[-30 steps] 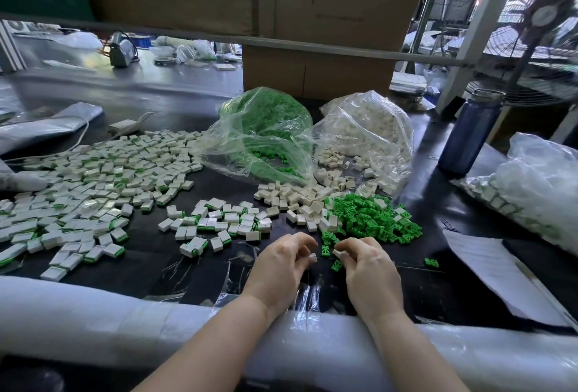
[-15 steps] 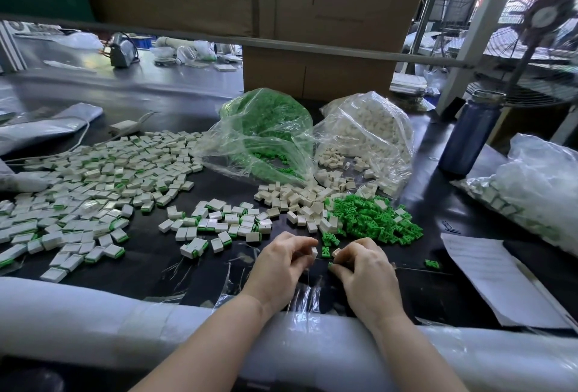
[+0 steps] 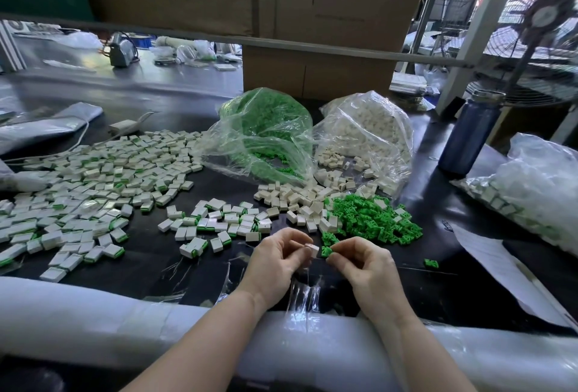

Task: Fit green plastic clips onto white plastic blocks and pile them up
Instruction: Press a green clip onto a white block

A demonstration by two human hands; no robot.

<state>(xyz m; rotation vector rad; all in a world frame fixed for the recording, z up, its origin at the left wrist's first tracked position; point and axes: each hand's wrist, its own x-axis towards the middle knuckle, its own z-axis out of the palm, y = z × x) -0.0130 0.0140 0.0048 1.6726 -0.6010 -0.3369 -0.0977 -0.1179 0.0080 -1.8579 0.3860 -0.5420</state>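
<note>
My left hand (image 3: 278, 262) pinches a small white block (image 3: 311, 248) at its fingertips. My right hand (image 3: 364, 265) pinches a green clip (image 3: 326, 251) right beside the block, the two parts almost touching. Both hands hover just above the black table near its front edge. Loose green clips (image 3: 372, 216) lie in a heap just beyond my right hand. Bare white blocks (image 3: 294, 197) are scattered behind my hands. A small group of fitted blocks (image 3: 219, 223) lies to the left, and a wide spread of fitted blocks (image 3: 93, 182) covers the far left.
An open bag of green clips (image 3: 266, 129) and an open bag of white blocks (image 3: 366, 132) stand behind. A blue bottle (image 3: 469, 135), a filled bag (image 3: 531, 185) and a paper sheet (image 3: 500, 266) are at right. One stray clip (image 3: 431, 263) lies near the paper. A padded white roll (image 3: 93, 326) edges the table front.
My hands have lifted slightly and parted a little. The white block and the green clip now show between the fingertips, brought side by side.
</note>
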